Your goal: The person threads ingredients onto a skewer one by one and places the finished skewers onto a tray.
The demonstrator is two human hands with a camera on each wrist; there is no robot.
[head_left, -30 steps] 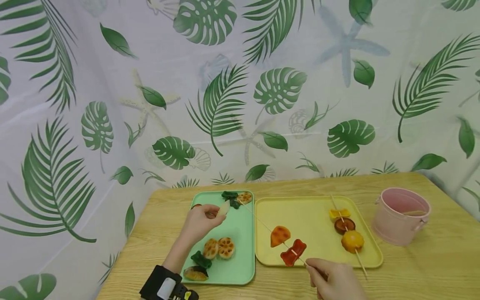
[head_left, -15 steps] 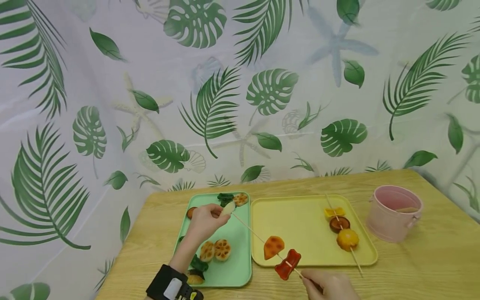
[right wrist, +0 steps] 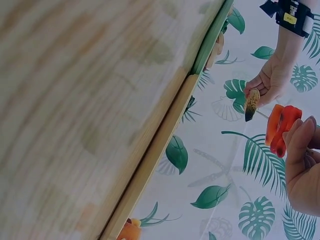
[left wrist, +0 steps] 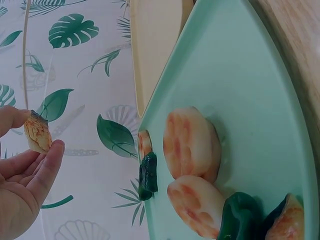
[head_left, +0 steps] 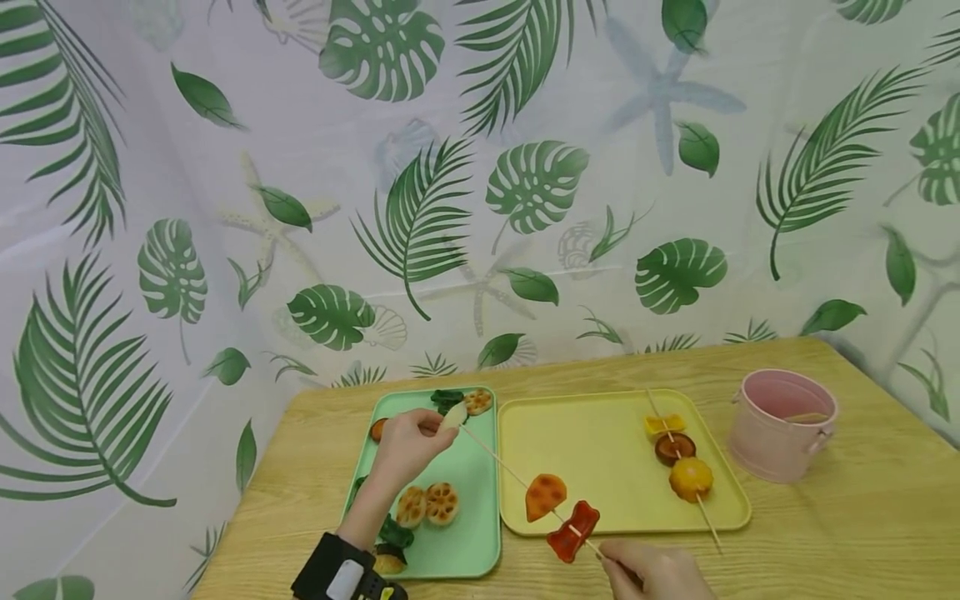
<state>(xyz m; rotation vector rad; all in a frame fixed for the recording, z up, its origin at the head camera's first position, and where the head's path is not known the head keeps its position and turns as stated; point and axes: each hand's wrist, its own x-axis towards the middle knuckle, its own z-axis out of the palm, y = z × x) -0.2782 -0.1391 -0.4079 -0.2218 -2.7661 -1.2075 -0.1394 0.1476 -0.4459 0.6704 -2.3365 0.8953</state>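
Over the green tray (head_left: 480, 500), my left hand (head_left: 408, 446) pinches a small food piece (head_left: 453, 416). It looks pale in the head view; the left wrist view shows its browned face and dark edge. My right hand (head_left: 656, 571) grips the lower end of a wooden skewer (head_left: 495, 457) in front of the yellow tray (head_left: 577, 458). The skewer carries a red bow-shaped piece (head_left: 573, 532) near the hand and an orange half-round slice (head_left: 545, 497) above it. Its far end meets the pale piece at my left fingertips; whether it has entered cannot be seen.
Lotus root slices (head_left: 441, 503), dark green pieces (head_left: 396, 533) and a browned piece with a dark edge (head_left: 389, 560) lie on the green tray. A filled skewer (head_left: 691, 479) lies across the yellow tray's right side. A pink bucket (head_left: 780, 425) stands at the right.
The skewer's far end and the pale piece have come together; a second ago the tip showed beyond the piece. Over the last half second the hands barely moved. The head view shifted slightly right.
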